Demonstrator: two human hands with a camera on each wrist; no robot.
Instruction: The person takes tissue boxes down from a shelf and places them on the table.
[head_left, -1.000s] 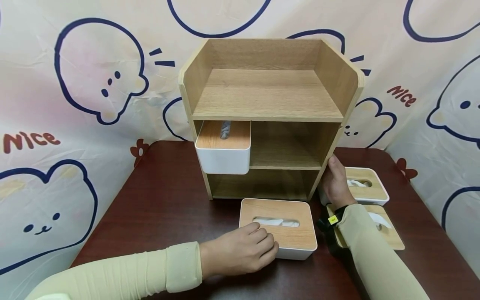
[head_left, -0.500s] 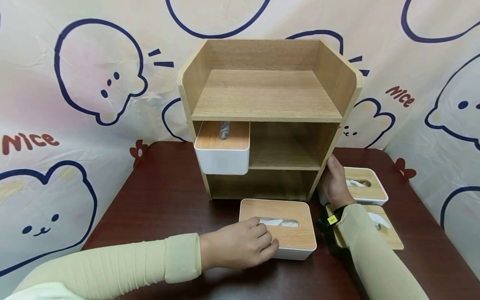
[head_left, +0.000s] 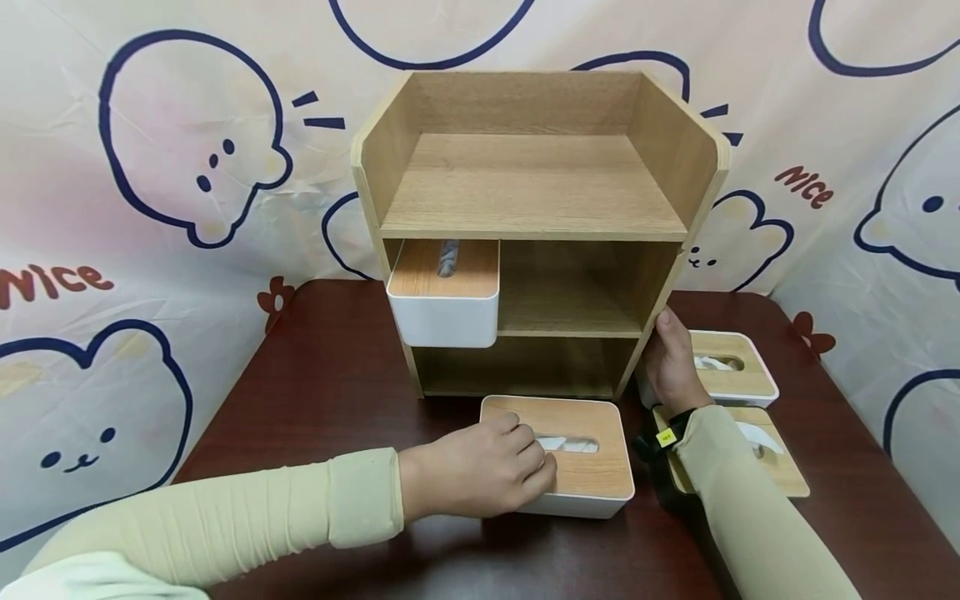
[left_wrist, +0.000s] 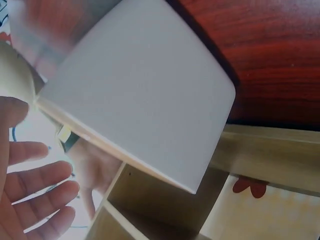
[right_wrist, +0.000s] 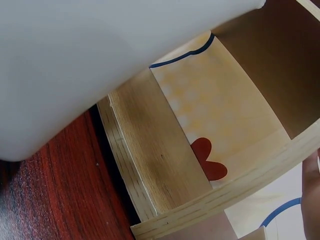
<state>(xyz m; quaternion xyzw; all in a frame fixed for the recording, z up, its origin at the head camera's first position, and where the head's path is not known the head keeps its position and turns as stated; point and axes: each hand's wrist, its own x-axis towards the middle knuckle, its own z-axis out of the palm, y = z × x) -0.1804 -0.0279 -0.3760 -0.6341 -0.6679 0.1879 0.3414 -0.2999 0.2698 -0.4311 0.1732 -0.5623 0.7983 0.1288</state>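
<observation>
My left hand [head_left: 480, 467] is over the left front part of a tissue box [head_left: 592, 467] with a wooden lid and white body, in front of the shelf. In the left wrist view its fingers [left_wrist: 42, 175] are loosely bent, spread, with nothing between them, beside the white wall of the tissue box [left_wrist: 145, 95]. Whether the left hand touches the lid is unclear. My right hand [head_left: 671, 367] rests against the outside of the right side panel of the wooden shelf [head_left: 525, 187]; only a finger edge of it shows in the right wrist view.
Another tissue box [head_left: 444, 321] sticks out of the left half of the shelf's middle level. Beside the right forearm lie a tissue box [head_left: 738, 387] and another wooden-lidded one [head_left: 783, 475]. A dark red table [head_left: 330, 350] bears everything; a printed cloth [head_left: 187, 275] hangs behind.
My left hand has lifted slightly and shifted a little over the front tissue box's lid. My right hand stays at the shelf's side panel.
</observation>
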